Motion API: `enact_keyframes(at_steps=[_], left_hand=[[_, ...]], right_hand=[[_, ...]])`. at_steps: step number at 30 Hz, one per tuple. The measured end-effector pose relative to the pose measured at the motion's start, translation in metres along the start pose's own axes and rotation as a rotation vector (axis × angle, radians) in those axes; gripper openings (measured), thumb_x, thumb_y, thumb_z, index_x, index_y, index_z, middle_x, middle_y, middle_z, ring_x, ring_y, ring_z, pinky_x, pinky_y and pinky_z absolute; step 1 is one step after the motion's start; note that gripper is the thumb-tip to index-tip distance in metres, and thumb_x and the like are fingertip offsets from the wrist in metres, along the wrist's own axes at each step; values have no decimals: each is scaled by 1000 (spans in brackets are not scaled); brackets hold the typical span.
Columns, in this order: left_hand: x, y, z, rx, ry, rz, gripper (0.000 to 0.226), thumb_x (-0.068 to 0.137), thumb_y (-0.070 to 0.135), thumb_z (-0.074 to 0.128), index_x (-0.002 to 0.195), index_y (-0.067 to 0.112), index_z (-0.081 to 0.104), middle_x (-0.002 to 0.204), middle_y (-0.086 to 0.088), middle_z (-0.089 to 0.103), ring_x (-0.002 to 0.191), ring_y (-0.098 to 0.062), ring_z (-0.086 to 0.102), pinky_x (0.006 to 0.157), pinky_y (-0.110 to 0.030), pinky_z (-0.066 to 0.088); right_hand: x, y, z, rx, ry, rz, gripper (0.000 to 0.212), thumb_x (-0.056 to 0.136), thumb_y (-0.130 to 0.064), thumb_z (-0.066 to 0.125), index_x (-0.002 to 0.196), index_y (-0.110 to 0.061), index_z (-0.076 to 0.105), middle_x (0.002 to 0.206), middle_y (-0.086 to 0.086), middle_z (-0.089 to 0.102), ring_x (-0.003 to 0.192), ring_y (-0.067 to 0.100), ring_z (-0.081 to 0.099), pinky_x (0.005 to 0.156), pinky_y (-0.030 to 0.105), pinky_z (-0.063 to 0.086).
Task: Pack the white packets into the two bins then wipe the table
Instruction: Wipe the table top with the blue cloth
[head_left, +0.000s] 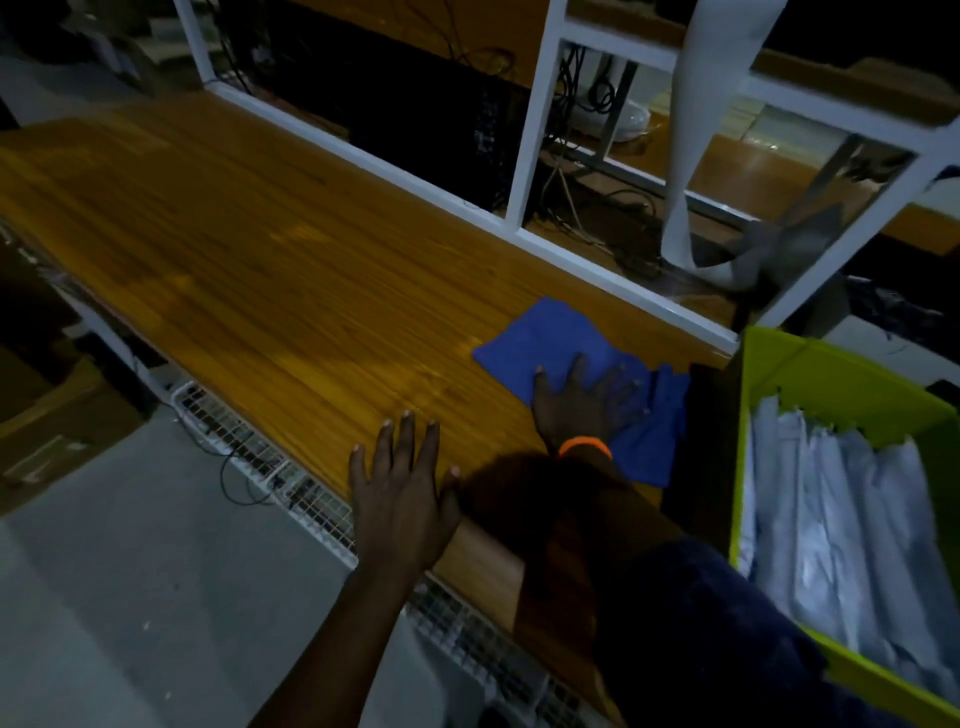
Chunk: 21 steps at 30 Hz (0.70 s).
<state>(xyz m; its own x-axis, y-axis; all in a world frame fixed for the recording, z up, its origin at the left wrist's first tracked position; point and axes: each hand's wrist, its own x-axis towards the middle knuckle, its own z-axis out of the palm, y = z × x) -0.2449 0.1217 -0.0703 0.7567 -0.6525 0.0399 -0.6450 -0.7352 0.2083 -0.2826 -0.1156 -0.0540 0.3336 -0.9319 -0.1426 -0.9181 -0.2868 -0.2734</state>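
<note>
A blue cloth (535, 338) lies flat on the wooden table (249, 249) near its right end. My right hand (587, 400) presses down on the cloth with its fingers spread; an orange band circles the wrist. My left hand (402, 493) rests open, palm down, on the table's near edge, holding nothing. At the right stands a lime-green bin (810, 374) with several white packets (841, 525) standing upright inside it. A second bin is not in view.
A white metal frame (530, 156) runs along the table's far edge, with cables and dark gear behind it. A white rolled sheet (701, 130) hangs at the upper right. A white wire rack (311, 499) runs under the near edge. Grey floor at left.
</note>
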Motion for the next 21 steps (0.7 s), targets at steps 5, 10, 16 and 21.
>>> enact_keyframes(at_steps=[5, 10, 16, 21], left_hand=[[-9, -7, -1, -102, -12, 79, 70, 100, 55, 17, 153, 13, 32, 160, -8, 31, 149, -25, 26, 118, -52, 17], [-46, -21, -1, -234, -36, 149, 71, 100, 53, 14, 153, 9, 31, 160, -10, 31, 149, -25, 25, 120, -45, 15], [-79, -12, -30, -619, -230, 57, 66, 100, 52, 26, 155, 16, 28, 161, -5, 29, 148, -24, 27, 117, -43, 28], [-77, 12, -66, -641, -215, 55, 52, 103, 45, 40, 145, 14, 44, 147, -9, 47, 129, -28, 49, 98, -36, 41]], right_hand=[[-91, 14, 18, -80, -13, -128, 80, 89, -77, 20, 156, -34, 8, 165, 13, -5, 150, 40, -7, 114, 67, -5], [-174, 52, 27, -46, 21, -402, 76, 94, -64, 18, 158, -23, 10, 165, 13, 6, 152, 33, 4, 121, 54, 1], [-246, 112, 20, 132, 38, -693, 52, 92, -32, 48, 139, -9, 51, 140, 20, 55, 128, 35, 54, 107, 44, 40], [-288, 178, -6, 210, -58, -738, 43, 93, -22, 47, 133, -18, 60, 142, 7, 55, 130, 24, 54, 108, 30, 40]])
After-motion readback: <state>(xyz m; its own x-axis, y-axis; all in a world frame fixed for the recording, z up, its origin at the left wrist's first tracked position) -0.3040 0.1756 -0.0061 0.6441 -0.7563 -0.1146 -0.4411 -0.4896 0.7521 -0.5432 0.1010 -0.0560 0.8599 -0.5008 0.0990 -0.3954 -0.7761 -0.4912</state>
